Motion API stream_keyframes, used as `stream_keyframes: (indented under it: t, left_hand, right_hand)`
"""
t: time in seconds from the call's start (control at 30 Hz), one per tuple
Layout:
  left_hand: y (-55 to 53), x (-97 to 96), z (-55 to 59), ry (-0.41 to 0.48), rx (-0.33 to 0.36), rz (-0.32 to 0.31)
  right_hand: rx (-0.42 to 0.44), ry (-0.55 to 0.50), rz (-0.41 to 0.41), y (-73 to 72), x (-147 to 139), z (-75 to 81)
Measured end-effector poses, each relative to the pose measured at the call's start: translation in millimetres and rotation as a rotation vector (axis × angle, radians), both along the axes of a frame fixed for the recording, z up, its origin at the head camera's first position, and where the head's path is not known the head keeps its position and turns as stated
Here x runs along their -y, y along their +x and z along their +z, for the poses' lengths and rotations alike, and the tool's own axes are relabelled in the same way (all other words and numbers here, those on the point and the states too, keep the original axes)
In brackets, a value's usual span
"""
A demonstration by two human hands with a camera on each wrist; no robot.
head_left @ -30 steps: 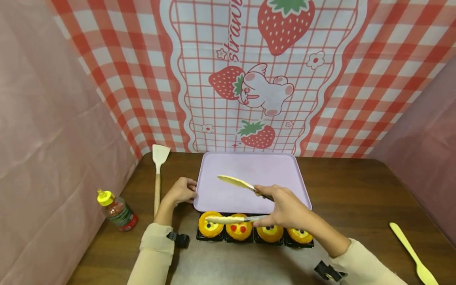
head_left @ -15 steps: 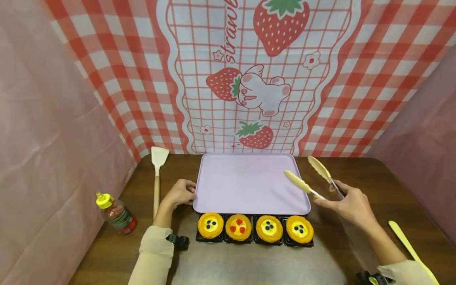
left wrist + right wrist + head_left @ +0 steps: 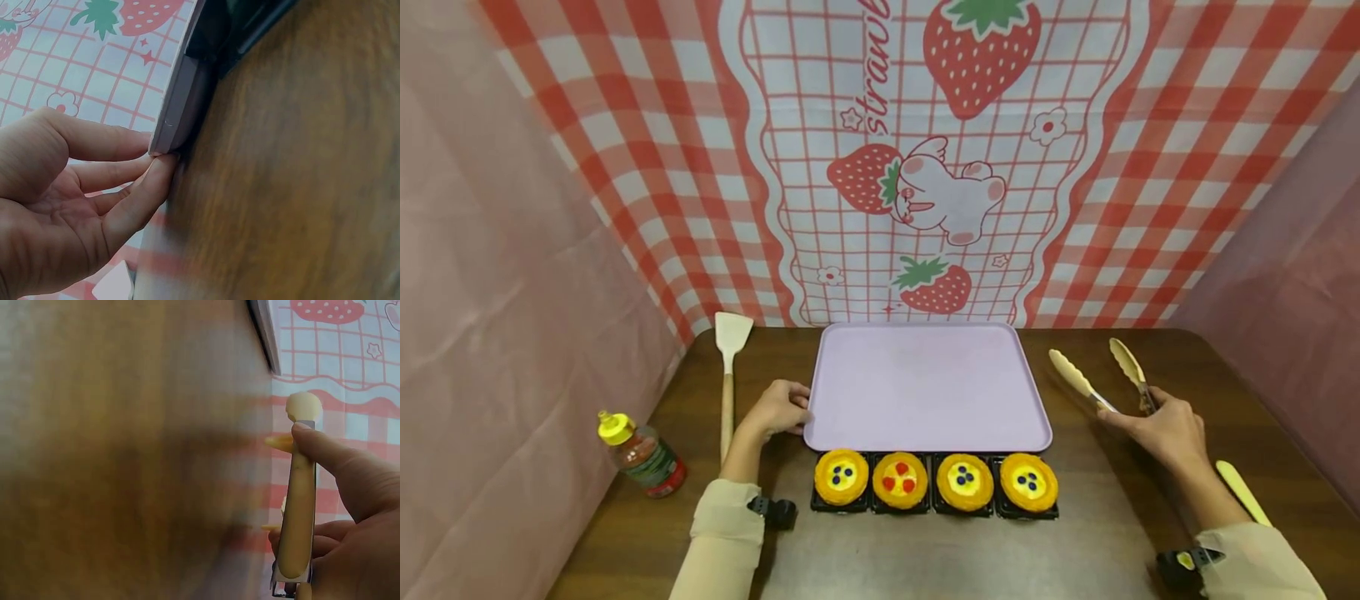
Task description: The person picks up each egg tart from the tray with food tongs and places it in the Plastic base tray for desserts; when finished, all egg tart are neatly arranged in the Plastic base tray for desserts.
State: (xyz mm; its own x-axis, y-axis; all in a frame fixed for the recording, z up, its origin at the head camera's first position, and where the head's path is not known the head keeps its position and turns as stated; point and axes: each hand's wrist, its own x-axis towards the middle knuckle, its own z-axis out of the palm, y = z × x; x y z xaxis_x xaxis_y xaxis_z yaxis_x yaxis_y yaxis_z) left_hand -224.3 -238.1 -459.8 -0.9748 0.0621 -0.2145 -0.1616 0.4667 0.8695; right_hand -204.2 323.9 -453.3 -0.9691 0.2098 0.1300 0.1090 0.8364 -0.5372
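Observation:
A pale lilac tray [image 3: 925, 392] lies at the back middle of the table. My left hand [image 3: 777, 408] pinches its left edge between thumb and fingers; the left wrist view shows the tray's rim [image 3: 178, 112] there. To the right of the tray, my right hand [image 3: 1172, 429] grips metal tongs [image 3: 299, 512] with cream tips, their two arms spread and nothing between them. Along the tray's front edge sit several round yellow tarts in black holders: one with red pieces on top [image 3: 900, 481], the others, such as the leftmost tart [image 3: 841, 477], with dark blue dots.
A white spatula with a wooden handle [image 3: 727, 408] lies left of my left hand. Farther left stands a yellow-capped squeeze bottle [image 3: 643, 457]. A pale yellow utensil [image 3: 1242, 492] lies beside my right forearm, partly hidden. A strawberry-print cloth [image 3: 895, 167] hangs behind.
My right hand has carried the tongs from above the tray and tarts to the right, lower toward the table. My left hand has stayed at the tray's edge.

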Motion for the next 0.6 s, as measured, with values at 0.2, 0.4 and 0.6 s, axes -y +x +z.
stream_keyframes:
  t: [0.2, 0.4, 0.6]
  left_hand:
    - [0.8, 2.6, -0.2, -0.013, -0.007, 0.01]
    - [2.7, 3.1, -1.3, -0.036, 0.019, 0.038]
    - [2.3, 2.9, -0.7, -0.066, 0.0, 0.028]
  right_hand:
    - [0.002, -0.019, -0.016, -1.7, 4.5, -6.1]
    - [0.023, -0.014, -0.04, 2.9, 6.0, -10.5]
    - [0.079, -0.026, -0.06, 5.9, 6.6, -8.3]
